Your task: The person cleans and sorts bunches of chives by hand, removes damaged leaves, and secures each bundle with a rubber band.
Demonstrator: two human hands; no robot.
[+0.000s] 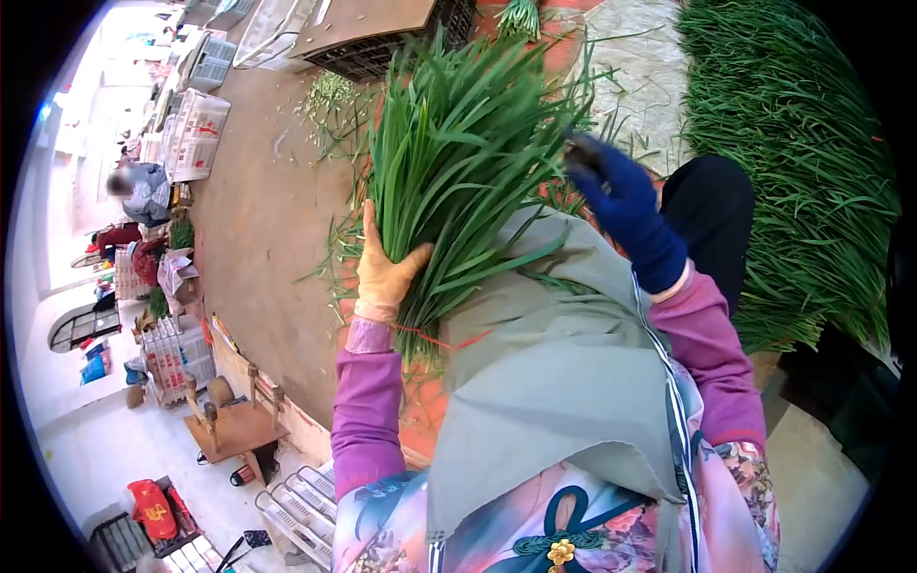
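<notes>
A large bunch of long green leaves (449,162) lies across my lap, over the edge of a grey-green apron (564,382). My left hand (387,267), in a yellow-orange glove, is wrapped round the bunch's lower part, thumb on top. A thin red strand (458,342) crosses near the bunch's lower end. My right hand (611,191), in a dark blue glove, is at the bunch's right side with its fingers curled. Its dark fingertips are blurred, and what they hold, if anything, cannot be made out.
A big pile of green leaves (793,172) covers the right side. At the top is a dark crate with a brown board (368,29). Leaf scraps (334,100) litter the brown floor. White crates (196,134), a person (148,191) and an upturned wooden stool (234,430) are at left.
</notes>
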